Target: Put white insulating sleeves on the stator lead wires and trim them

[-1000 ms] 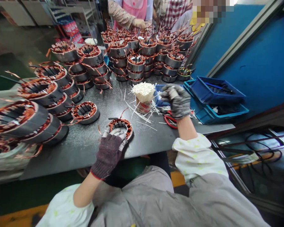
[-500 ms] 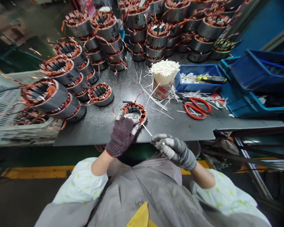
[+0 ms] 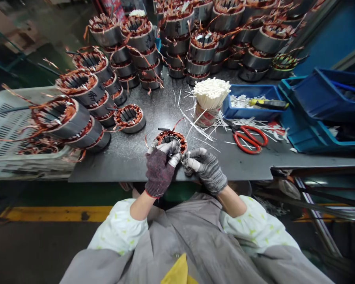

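Note:
A motor stator [image 3: 173,139] with copper windings lies at the near edge of the grey table [image 3: 130,161]. My left hand [image 3: 159,167], in a dark knitted glove, grips the stator's near rim with its fingers curled over it. My right hand [image 3: 205,169], in a grey glove, is closed at the stator's near right side, its fingertips pinched against the windings; what it pinches is too small to make out. Both hands touch each other there.
A cup of white sticks [image 3: 210,96] stands behind the stator, loose sticks scattered around it. Red scissors [image 3: 250,138] lie to the right. Blue bins [image 3: 313,106] fill the right side. Stacks of stators [image 3: 85,94] crowd the left and back. One single stator [image 3: 130,118] lies apart.
My right hand came back from the cup of sticks, down past the table edge, and now meets the left hand at the stator. The view dropped and shifted closer to the table.

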The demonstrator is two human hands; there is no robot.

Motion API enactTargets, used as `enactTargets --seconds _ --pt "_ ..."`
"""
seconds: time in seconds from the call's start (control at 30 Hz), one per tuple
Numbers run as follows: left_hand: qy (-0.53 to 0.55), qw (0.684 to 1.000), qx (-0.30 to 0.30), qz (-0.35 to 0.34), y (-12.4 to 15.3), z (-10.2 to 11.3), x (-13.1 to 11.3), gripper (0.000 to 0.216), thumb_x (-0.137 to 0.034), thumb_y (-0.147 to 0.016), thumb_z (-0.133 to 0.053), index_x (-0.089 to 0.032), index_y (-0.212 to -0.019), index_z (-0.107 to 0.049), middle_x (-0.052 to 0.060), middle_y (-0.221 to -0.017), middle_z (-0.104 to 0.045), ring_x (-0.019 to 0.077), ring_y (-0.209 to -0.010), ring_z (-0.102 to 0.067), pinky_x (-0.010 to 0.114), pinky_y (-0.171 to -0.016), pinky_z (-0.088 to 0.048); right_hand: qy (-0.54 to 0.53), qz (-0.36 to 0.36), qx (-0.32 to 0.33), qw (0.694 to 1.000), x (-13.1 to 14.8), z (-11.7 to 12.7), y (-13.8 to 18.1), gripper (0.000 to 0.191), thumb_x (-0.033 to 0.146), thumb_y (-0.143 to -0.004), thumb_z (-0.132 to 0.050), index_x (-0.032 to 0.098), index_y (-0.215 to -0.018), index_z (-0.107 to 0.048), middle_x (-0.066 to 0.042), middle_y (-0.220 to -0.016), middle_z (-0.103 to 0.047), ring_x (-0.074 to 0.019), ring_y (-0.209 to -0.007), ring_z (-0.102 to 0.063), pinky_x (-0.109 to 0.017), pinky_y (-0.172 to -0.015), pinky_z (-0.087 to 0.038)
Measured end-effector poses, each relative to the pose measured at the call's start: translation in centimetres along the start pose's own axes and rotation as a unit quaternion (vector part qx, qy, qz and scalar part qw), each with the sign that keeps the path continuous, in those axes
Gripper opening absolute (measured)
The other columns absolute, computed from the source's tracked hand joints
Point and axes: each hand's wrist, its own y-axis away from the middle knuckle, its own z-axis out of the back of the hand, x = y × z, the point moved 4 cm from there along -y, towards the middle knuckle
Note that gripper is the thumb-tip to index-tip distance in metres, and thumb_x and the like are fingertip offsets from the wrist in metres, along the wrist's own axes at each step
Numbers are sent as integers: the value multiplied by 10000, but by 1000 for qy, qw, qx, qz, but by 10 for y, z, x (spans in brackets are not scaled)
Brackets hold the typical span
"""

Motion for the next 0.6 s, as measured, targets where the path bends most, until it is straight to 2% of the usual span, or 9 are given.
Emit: enactTargets --seconds 0.07,0.17,0.27,0.37,0.47,0.53,0.6 --pt "3 1000 4 2 -1 0 0 230 -318 -960 -598 -210 -1149 -672 50 -1113 -744 216 -1120 -652 421 -1041 -456 22 4 -4 1000 2 2 3 389 511 -682 -846 230 -794 -601 41 -553 -640 -129 -468 -568 -265 -475 -494" --pt "6 999 23 -30 -2 -1 -3 173 -301 -967 -576 -235 -1067 -700 33 -1077 -756 208 -1097 -665 437 -1052 -437 62 9 1 998 5 6 5 336 528 -763 -771 220 -782 -636 23 -602 -651 -124 -517 -575 -266 -526 -499" --pt "-7 998 24 -64 -2 0 -4 185 -281 -964 -560 -241 -1083 -697 36 -1088 -758 209 -1119 -662 461 -1076 -412 109 23 14 994 5 6 1 280 483 -794 -734 225 -743 -638 27 -600 -626 -119 -525 -544 -257 -521 -472" --pt "-37 995 41 -82 -2 0 -5 213 -285 -953 -547 -248 -1102 -695 41 -1103 -757 225 -1158 -652 494 -1116 -373 194 63 17 979 3 5 -10 225 425 -801 -704 228 -708 -644 14 -620 -644 -137 -560 -559 -274 -558 -491" --pt "-49 993 50 -90 -1 2 -5 204 -296 -946 -566 -245 -1094 -697 41 -1090 -762 229 -1163 -655 503 -1137 -356 264 119 1 957 4 6 -18 167 386 -806 -674 226 -762 -693 -21 -737 -725 -177 -671 -642 -315 -674 -541" --pt "-42 993 51 -96 -1 3 -6 180 -294 -948 -588 -244 -1084 -694 34 -1079 -766 222 -1163 -657 496 -1146 -352 305 160 6 939 8 8 -18 149 363 -807 -667 227 -807 -727 -40 -802 -753 -196 -732 -672 -340 -741 -548" --pt "-34 993 47 -105 -1 4 -6 160 -279 -950 -602 -241 -1078 -690 30 -1075 -768 216 -1166 -656 493 -1151 -350 319 187 4 929 13 12 -13 133 346 -808 -664 233 -809 -733 -38 -795 -754 -195 -725 -674 -339 -740 -548"
